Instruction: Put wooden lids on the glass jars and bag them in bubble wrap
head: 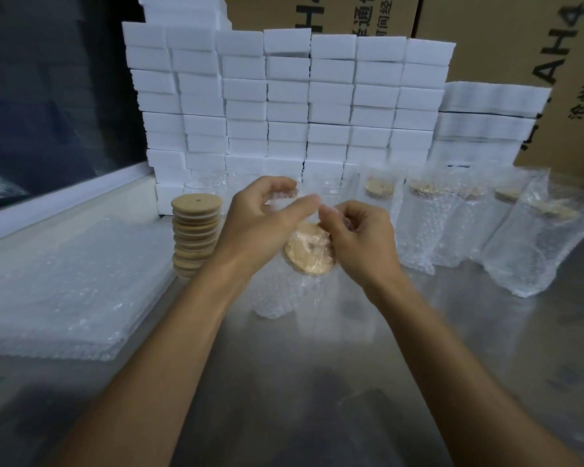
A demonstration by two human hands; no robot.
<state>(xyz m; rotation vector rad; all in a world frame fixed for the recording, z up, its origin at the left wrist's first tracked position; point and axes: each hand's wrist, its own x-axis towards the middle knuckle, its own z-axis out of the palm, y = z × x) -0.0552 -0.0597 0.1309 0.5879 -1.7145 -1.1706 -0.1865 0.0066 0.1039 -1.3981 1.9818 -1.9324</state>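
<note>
Jar upright on steel table, centre, sheathed in clear bubble-wrap bag; round pale wooden lid with small centre hole shows through top. Left hand, right hand both pinching bag mouth above lid. Lid stack just left.

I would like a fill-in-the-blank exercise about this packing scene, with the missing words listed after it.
1. Both hands, the left hand and the right hand, pinch the open top of a ____ wrap bag.
2. The jar inside that bag already carries a round ____ lid.
3. The stack of spare lids stands to the ____ of the left hand.
4. The flat pile of empty bags lies on the ____ side of the table.

Missing words: bubble; wooden; left; left
</note>
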